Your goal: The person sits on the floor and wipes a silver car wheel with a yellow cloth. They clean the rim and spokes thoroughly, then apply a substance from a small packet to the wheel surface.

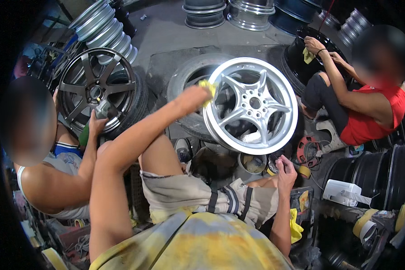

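A silver spoked wheel rim [233,116] rests tilted on a tire [177,86] in front of me. My left hand [194,99] is closed around a yellow cloth [207,92], which touches or nearly touches the rim's left edge; motion smears it slightly. Below the rim's lower right edge, my right hand [285,172] is held up near my knee, apart from the rim. Its fingers are curled together, and whatever is in them, if anything, cannot be made out.
At left, a person holds a grey tool [102,109] against a dark rim [78,88]. At right, a person in red wipes a black rim [303,56] with a cloth [308,56]. Stacked rims [204,14] stand behind. A bucket [252,164] and tape rolls [304,172] sit nearby.
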Action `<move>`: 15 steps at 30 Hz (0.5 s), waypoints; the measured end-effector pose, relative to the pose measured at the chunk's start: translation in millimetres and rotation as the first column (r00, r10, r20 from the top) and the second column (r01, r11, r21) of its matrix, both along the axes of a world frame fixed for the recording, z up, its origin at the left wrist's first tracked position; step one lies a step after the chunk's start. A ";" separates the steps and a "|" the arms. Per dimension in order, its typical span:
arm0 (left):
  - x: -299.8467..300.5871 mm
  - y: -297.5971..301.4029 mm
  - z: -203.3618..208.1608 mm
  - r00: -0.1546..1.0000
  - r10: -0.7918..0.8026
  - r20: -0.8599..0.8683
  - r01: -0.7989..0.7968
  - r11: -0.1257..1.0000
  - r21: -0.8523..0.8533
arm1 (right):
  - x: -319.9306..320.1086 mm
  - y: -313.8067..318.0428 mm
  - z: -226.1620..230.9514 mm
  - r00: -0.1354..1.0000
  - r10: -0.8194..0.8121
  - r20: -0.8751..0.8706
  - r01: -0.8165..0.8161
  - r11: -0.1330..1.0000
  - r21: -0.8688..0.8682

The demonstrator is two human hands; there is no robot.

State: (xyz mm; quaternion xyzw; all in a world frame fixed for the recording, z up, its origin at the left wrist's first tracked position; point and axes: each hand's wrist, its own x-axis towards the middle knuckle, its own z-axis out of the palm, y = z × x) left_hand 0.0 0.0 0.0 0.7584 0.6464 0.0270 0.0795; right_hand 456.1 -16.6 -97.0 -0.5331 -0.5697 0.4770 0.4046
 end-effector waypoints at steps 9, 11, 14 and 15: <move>-39.6 -5.2 -38.5 0.476 0.632 0.612 -0.445 0.773 -0.452 | -26.7 63.6 33.7 0.991 -0.077 0.114 0.068 0.995 0.078; -12.2 -11.1 -38.9 0.240 0.712 0.660 -0.282 0.701 -0.655 | -30.7 110.4 32.8 0.942 -0.073 0.328 -0.062 0.921 0.385; 14.9 -33.2 -45.9 0.529 0.640 0.558 -0.269 0.750 -0.604 | -66.9 171.4 38.1 0.880 -0.039 0.474 -0.265 0.789 0.555; 26.6 -34.1 -49.6 0.446 0.685 0.576 -0.259 0.715 -0.649 | -73.6 188.5 30.2 0.858 -0.028 0.513 -0.341 0.716 0.610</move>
